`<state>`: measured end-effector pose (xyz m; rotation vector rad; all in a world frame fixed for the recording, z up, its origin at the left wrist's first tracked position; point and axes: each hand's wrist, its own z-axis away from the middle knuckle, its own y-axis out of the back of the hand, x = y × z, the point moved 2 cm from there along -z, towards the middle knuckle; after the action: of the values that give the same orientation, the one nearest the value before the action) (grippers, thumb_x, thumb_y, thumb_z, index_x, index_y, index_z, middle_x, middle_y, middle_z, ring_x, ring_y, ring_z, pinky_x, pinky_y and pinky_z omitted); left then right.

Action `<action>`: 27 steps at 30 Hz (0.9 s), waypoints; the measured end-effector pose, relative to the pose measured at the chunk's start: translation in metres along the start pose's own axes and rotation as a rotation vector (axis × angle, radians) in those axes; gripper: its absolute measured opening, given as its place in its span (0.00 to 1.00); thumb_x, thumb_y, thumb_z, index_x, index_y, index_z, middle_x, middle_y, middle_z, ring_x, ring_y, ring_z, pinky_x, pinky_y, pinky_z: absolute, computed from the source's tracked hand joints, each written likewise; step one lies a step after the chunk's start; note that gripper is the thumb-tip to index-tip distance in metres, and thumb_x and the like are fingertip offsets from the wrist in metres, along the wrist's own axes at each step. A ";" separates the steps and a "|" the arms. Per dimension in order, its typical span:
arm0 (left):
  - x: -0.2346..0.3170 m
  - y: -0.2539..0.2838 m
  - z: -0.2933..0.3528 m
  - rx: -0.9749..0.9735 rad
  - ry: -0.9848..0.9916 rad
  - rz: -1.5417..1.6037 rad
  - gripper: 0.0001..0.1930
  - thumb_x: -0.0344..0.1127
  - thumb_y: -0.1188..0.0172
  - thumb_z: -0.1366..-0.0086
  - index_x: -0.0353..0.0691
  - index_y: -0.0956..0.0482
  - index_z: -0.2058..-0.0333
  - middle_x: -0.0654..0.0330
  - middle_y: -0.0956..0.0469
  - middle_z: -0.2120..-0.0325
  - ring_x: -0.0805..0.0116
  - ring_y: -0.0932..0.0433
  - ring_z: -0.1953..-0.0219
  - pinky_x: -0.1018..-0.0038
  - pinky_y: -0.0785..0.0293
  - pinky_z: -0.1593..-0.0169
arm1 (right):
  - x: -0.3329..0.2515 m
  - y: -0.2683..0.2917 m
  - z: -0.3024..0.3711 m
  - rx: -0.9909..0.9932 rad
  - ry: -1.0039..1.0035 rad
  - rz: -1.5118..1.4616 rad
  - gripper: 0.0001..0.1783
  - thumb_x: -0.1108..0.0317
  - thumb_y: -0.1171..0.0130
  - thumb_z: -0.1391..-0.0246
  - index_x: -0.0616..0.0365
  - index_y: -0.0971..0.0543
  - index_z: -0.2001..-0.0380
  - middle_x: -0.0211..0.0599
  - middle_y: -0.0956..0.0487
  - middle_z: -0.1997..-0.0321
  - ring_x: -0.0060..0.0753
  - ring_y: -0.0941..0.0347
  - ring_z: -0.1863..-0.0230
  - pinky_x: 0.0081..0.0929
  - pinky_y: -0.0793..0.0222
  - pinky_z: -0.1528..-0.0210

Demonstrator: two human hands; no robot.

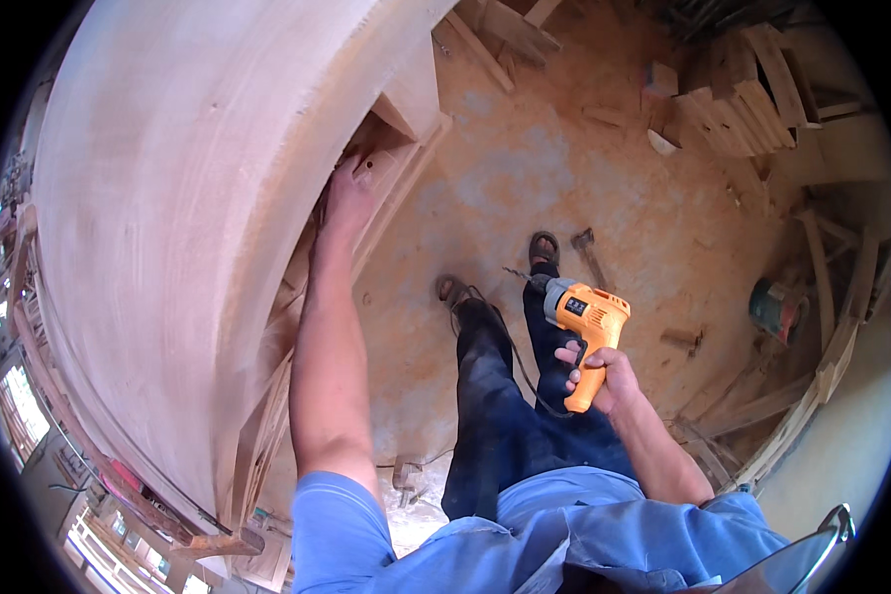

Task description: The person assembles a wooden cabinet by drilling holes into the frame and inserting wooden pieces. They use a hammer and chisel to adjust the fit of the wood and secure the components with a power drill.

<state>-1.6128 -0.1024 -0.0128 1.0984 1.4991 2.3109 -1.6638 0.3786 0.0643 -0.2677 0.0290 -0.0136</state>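
Note:
My right hand (604,376) grips the handle of an orange electric drill (584,322), its bit pointing up and left, held in the air above my legs. My left hand (346,198) reaches forward and rests on the lower edge of a large pale wooden panel (188,198), next to a wooden frame piece (391,168) beneath it. The fingers lie flat against the wood. A black cord trails from the drill down past my dark trousers.
The floor (564,178) is dusty and strewn with wood offcuts. A hammer (589,252) lies near my feet. Stacked planks (742,99) sit at the upper right, long boards (812,376) at the right, and a round green-red object (777,309) nearby.

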 end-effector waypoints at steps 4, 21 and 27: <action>-0.019 -0.010 0.064 0.254 -0.101 -0.059 0.30 0.40 0.31 0.39 0.33 0.25 0.40 0.45 0.32 0.37 0.45 0.40 0.32 0.49 0.53 0.28 | 0.000 0.004 0.000 0.033 0.002 0.013 0.34 0.72 0.48 0.61 0.65 0.34 0.44 0.54 0.21 0.49 0.36 0.28 0.74 0.43 0.26 0.64; -0.029 0.012 0.093 0.054 -0.095 -0.226 0.23 0.32 0.34 0.39 0.33 0.23 0.45 0.49 0.26 0.48 0.49 0.28 0.46 0.56 0.30 0.44 | 0.000 0.012 -0.007 0.053 0.039 0.042 0.31 0.74 0.49 0.58 0.64 0.34 0.45 0.55 0.24 0.47 0.38 0.29 0.72 0.42 0.26 0.64; -0.017 -0.004 0.101 0.262 -0.228 -0.221 0.22 0.32 0.30 0.42 0.32 0.20 0.49 0.50 0.26 0.49 0.49 0.30 0.47 0.56 0.32 0.43 | -0.002 0.013 -0.009 0.048 -0.004 0.030 0.33 0.75 0.49 0.59 0.65 0.35 0.44 0.55 0.24 0.47 0.40 0.28 0.73 0.44 0.25 0.65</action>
<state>-1.5351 -0.0370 -0.0021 1.1451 1.7645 1.8162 -1.6659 0.3890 0.0522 -0.2193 0.0283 0.0162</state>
